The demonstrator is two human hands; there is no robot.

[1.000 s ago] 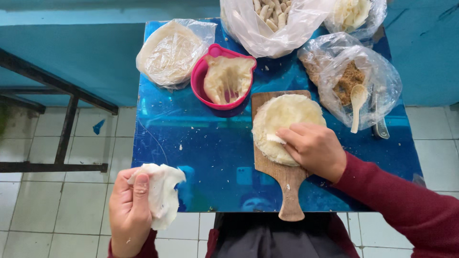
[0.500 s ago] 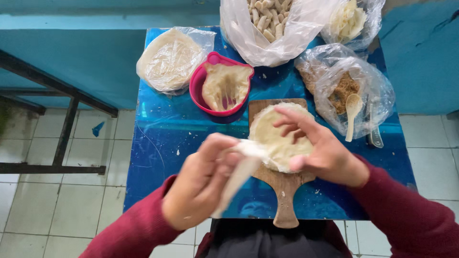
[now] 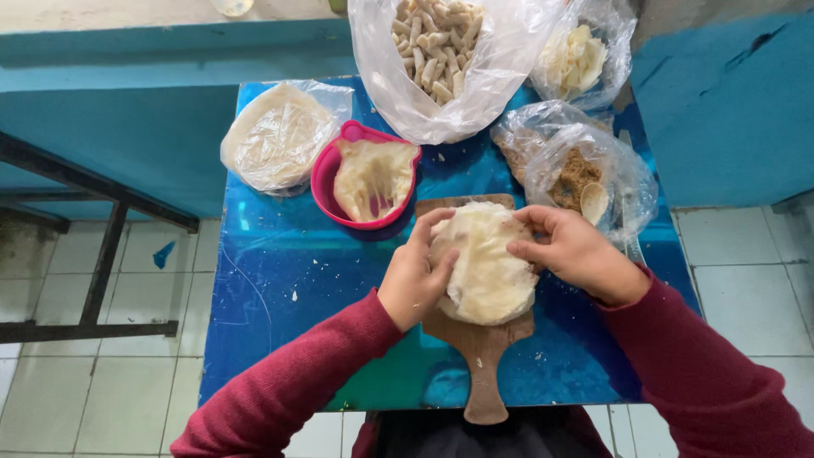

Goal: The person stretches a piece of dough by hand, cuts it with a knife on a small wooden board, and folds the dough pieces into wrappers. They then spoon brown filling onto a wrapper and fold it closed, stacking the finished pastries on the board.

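fingers (image 3: 441, 222) spread | both hands touch wrapper (image 3: 487, 263) | on board (image 3: 483, 356)

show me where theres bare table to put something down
The biggest free patch of the blue table is front left, bordered by the pink bowl, the left hand and the table's left edge. A narrower patch lies front right, between the wooden board and the right sleeve. The back is crowded with plastic bags.
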